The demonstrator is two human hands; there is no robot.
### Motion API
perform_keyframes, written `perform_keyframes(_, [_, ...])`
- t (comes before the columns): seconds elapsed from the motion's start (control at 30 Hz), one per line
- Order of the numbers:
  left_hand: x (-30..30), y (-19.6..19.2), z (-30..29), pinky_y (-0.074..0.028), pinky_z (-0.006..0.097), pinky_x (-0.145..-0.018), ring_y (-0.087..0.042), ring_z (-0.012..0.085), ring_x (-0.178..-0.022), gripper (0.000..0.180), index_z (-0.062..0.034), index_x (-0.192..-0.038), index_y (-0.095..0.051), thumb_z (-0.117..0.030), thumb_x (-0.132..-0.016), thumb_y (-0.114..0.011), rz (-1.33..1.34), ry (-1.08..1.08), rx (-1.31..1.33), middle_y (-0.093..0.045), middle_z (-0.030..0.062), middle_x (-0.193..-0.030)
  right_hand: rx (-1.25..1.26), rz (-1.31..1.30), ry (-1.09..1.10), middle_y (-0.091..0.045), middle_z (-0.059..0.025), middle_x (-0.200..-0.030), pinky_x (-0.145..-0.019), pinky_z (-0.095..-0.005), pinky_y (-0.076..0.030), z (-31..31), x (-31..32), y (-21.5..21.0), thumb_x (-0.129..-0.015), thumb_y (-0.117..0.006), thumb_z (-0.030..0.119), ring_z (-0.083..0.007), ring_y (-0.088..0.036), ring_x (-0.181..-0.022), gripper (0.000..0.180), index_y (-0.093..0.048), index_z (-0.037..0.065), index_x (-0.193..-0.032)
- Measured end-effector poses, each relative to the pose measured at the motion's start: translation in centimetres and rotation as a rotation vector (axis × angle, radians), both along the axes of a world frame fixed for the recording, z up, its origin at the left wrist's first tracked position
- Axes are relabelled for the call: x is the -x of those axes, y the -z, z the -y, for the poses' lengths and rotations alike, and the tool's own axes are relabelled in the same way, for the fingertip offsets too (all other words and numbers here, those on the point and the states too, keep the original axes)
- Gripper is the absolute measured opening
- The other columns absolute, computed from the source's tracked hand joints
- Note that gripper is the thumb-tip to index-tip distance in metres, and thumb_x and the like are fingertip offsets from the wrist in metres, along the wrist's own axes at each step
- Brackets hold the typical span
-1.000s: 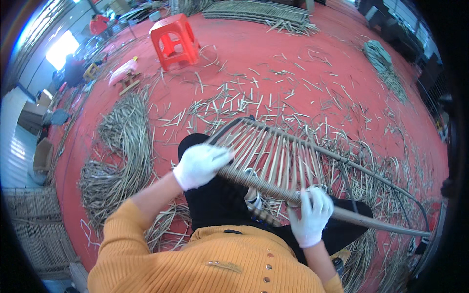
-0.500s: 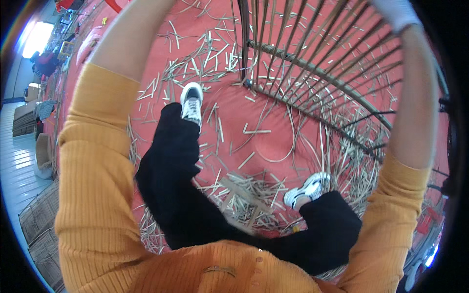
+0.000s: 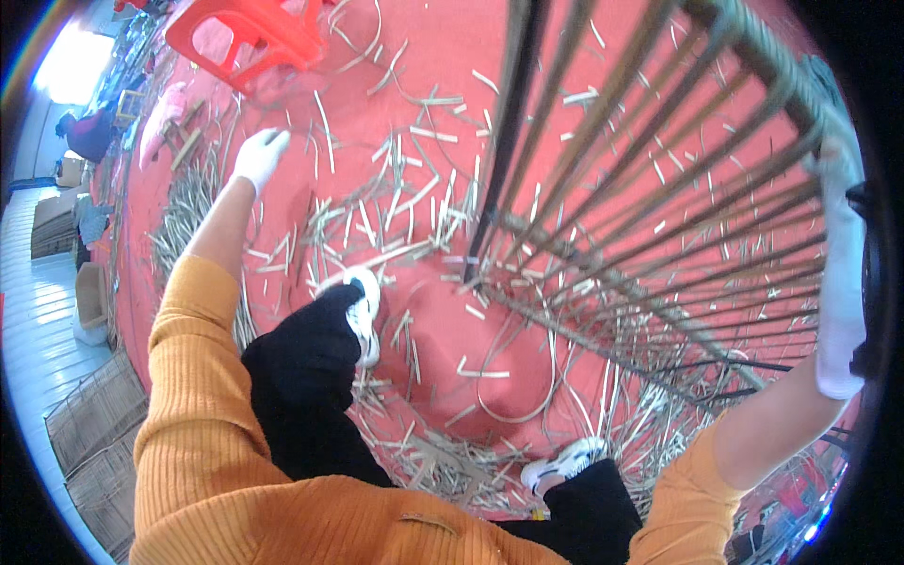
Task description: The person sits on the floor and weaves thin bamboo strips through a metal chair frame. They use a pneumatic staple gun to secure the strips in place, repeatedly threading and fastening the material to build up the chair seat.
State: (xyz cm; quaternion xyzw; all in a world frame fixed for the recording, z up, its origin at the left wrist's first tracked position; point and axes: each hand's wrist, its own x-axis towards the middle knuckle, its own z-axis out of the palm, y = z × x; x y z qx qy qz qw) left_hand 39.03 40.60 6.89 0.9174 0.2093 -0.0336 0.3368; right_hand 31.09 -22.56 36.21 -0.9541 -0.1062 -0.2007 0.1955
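A tall frame of slim brown rods (image 3: 650, 122) stands on the right, its wrapped upper rim (image 3: 753, 56) close to me. My right hand (image 3: 833, 151), in a white glove with a long cuff, is closed around that rim at the far right; its fingertips are partly hidden. My left hand (image 3: 261, 158), also gloved in white, hangs over the floor to the left, apart from the frame. Its fingers are curled together, and nothing shows in them. Cut pale strips (image 3: 405, 188) lie below and between the hands.
A red plastic stool (image 3: 250, 42) stands at the upper left. Strips pile up around my shoes (image 3: 363, 315) and along the frame's lower bar (image 3: 584, 339). A bundle of long strips (image 3: 188, 212) lies at the left, with flat woven panels (image 3: 94, 433) farther down.
My left hand has come into view at the left, lower than before. The frame's wrapped rim has come into sight at the upper right, with my right hand on it. The view has shifted.
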Motion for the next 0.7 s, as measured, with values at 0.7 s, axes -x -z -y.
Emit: perform_keyframes(0.7, [-38.0,3.4,-29.8,-0.038,0.032,-0.05,-0.046,0.0122,-0.055,0.056,-0.0108,-0.091,-0.061,-0.066,-0.096,-0.053,0.315,-0.281,0.507,-0.054,0.0014,-0.07,-0.26,0.145,0.868,-0.048,0.0009,-0.077,-0.08,-0.0285,-0.046,-2.9,17.7,-1.7,-0.11,-0.024,0.054,-0.0119,-0.049,-0.072,0.07,-0.063,-0.002,-0.126])
